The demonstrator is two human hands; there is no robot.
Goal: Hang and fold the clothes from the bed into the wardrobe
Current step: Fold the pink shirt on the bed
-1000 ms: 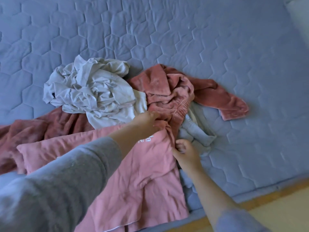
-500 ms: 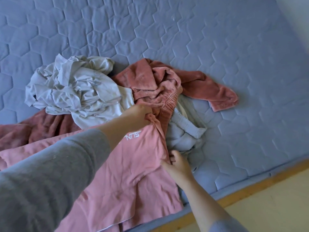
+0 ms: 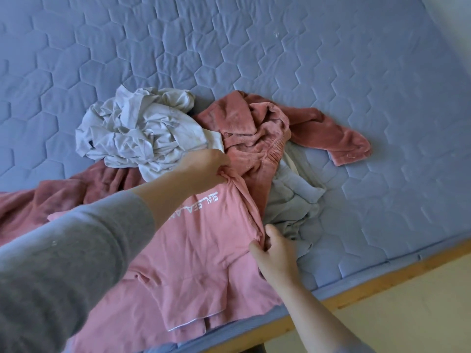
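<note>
Holds a pink shirt [image 3: 198, 250] with white lettering at two places along its right-hand edge: grips a bunched fold at the far end in the left hand [image 3: 204, 169], fingers curled round the cloth, and pinches the same edge nearer the body in the right hand [image 3: 275, 253], thumb on top. Has the shirt lying mostly flat on the near side of the bed [image 3: 356, 72], hem hanging over the edge. Shows, just beyond the left hand, a crumpled white garment [image 3: 142, 128] heaped against a rust-pink fleece garment [image 3: 254, 128], one fleece sleeve stretched out to the right and more fleece trailing off to the left under the shirt. Shows a pale grey-blue garment [image 3: 293, 197] rumpled just beside the held edge, partly under the fleece. Reaches in with a grey sleeve [image 3: 63, 263] on the left arm. Borders the bed with a wooden frame [image 3: 382, 281], pale floor [image 3: 420, 314] past it.
</note>
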